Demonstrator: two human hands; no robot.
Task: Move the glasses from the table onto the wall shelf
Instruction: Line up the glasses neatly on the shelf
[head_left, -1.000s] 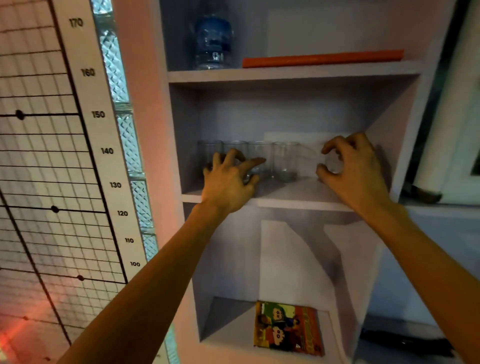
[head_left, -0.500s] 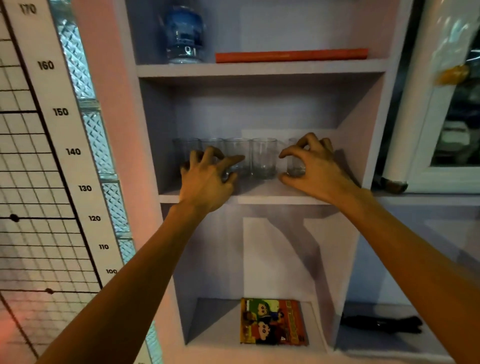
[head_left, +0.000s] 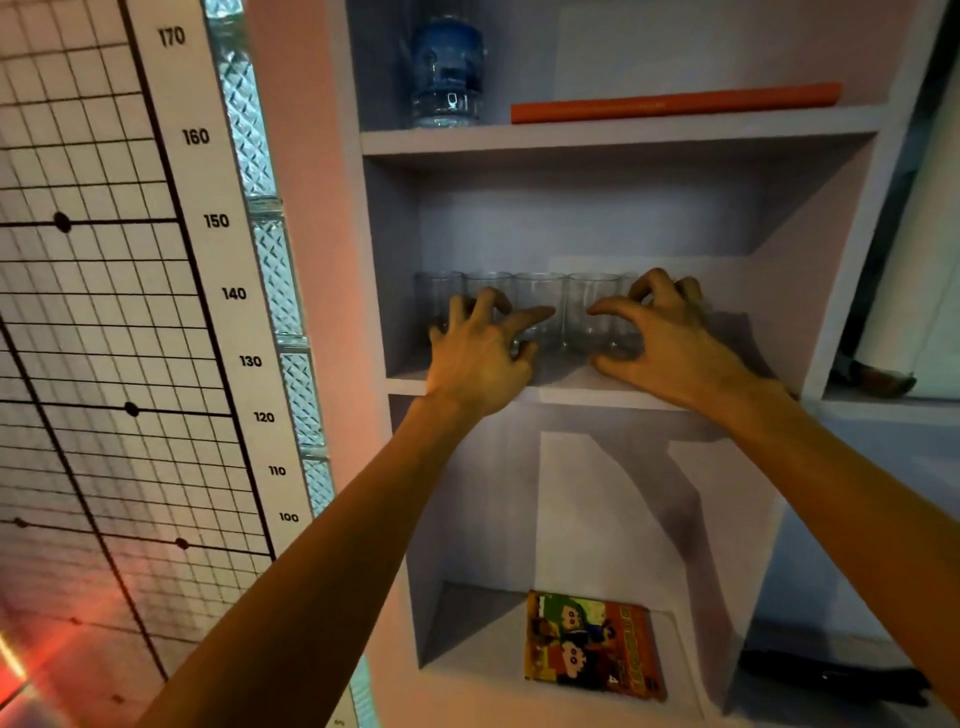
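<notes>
- On the middle shelf (head_left: 613, 392), the glasses (head_left: 540, 306) stand in a row along the back.
- Left hand (head_left: 480, 358) splayed, empty; right hand (head_left: 670, 345) curled around the rightmost glass, grip unclear.
- Placing step, seemingly; next, let go without knocking neighbours.

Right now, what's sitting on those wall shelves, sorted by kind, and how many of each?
Clear drinking glasses, middle shelf: 5 visible, the rightmost partly hidden behind the right hand
Blue water bottle, top shelf: 1
Orange flat book or folder, top shelf: 1
Comic book, bottom shelf: 1
Total: 8
</notes>
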